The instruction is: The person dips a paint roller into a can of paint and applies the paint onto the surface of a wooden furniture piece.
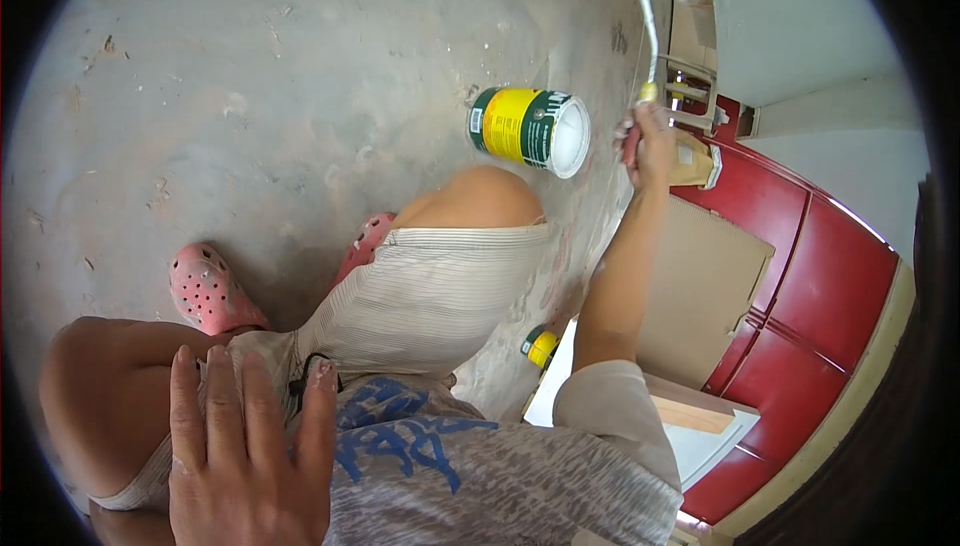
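Note:
My right hand (pixel 652 146), on its outstretched arm at the upper right, is closed around the handle of a paint roller (pixel 650 41). Its thin white frame points away from me, and the whitish roller head is blurred beside the pale wall (pixel 800 26). My left hand (pixel 250 456) is held up at the lower left, fingers stretched and slightly apart, with nothing in it. Flecks of white show on its fingertips. Left of my right hand is a green and yellow paint can (pixel 515 126), its white round end facing right.
I am crouched on a stained grey floor (pixel 250 96), wearing pink clogs (pixel 210 291). A second green and yellow can (pixel 540 346) is near my right elbow. To the right are red panels (pixel 840 286), a brown cardboard sheet (pixel 700 286) and a wooden frame (pixel 700 96).

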`<state>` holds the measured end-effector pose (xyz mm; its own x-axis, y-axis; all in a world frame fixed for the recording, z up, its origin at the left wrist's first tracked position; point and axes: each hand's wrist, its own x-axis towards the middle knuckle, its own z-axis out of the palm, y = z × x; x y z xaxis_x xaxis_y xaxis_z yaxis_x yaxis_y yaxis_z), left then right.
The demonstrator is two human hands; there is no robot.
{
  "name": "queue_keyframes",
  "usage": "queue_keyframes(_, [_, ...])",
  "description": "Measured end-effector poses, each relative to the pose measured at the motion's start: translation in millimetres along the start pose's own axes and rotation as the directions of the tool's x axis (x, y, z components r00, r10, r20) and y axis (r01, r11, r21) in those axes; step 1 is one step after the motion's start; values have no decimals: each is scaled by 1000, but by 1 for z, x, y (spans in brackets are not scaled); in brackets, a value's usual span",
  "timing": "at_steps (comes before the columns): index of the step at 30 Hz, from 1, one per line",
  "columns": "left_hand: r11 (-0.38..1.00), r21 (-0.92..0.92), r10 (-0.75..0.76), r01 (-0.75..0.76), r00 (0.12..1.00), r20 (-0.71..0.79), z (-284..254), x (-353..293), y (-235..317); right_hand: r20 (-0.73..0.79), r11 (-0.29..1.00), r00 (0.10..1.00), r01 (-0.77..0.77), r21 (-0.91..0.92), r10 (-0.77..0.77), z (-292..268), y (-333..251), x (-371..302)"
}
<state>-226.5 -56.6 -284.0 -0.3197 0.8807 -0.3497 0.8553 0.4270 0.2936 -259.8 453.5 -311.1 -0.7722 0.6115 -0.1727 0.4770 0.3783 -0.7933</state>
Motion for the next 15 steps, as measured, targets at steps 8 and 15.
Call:
queue_keyframes(8, [957,-256,-165,134,981,-104,-9,8,19,102,1000,995,-16,-24,18,76,31,-30])
queue_keyframes(15, [959,-248,-180,138,972,-154,3,-4,17,182,994,983,-31,107,11,106,-5,-37])
